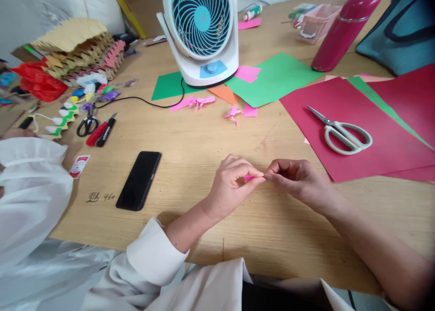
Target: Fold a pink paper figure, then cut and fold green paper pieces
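A small piece of pink paper (249, 178) is pinched between the thumb and fingers of my left hand (233, 179). Most of it is hidden by those fingers. My right hand (294, 179) meets the left at the fingertips, its thumb and forefinger closed on the paper's right end. Both hands are just above the wooden table. Beyond them lie two pink cut-paper figures (232, 114) with thin limbs, beside pink scraps (250, 111). White-handled scissors (343, 132) rest on red paper (306, 107) to the right.
A white fan (204, 25) stands at the back on green sheets (277, 77). Left of my hands lies a black phone (138, 180), with box cutters (102, 132) beyond. A pink bottle (346, 30) stands back right. Another person's white sleeve (30, 188) is at the left.
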The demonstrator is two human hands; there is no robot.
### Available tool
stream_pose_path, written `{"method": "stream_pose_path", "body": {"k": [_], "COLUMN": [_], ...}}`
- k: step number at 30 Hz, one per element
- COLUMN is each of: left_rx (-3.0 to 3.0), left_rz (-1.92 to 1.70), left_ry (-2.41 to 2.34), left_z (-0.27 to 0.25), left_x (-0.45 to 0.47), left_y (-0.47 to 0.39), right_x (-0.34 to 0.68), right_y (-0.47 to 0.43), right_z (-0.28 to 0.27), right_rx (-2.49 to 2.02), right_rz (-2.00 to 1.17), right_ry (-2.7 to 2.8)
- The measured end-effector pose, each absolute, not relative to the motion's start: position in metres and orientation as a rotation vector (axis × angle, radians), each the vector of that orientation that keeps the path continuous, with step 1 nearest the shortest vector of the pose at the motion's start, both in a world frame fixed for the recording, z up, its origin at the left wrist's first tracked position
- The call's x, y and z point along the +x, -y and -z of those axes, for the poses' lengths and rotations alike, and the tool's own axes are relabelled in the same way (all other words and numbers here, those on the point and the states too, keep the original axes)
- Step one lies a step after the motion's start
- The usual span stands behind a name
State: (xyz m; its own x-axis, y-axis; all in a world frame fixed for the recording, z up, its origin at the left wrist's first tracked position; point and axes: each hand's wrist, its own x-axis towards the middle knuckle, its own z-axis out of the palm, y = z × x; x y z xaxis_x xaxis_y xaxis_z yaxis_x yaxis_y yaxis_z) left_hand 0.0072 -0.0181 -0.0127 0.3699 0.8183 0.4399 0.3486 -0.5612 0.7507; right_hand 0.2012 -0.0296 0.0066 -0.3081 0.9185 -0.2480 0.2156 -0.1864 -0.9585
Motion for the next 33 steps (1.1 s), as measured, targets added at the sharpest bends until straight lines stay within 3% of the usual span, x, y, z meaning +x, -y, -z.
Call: {"method": "stream_pose_path", "body": {"k": [8, 14, 33], "left_rx": [2.282, 2.440, 2.081], "left_rz": [-1.076, -0.996, -1.117], "left_ry": [-1.011, -1.060, -1.074], "left_z": [0.011, 0.008, 0.008], "left_x": [0.007, 0.006, 0.008], "left_y": [0.018, 0.020, 0.018], "right_x": [0.198, 0.198, 0.197], "right_y": [0.033, 0.031, 0.034], "right_z": [-0.009, -0.005, 0.005], "right_rx": [-1.425, -1.434, -1.278], "right_rz": [-1.409, -1.496, -1.536], "right_ry": [1.571, 1.466, 1.415]}}
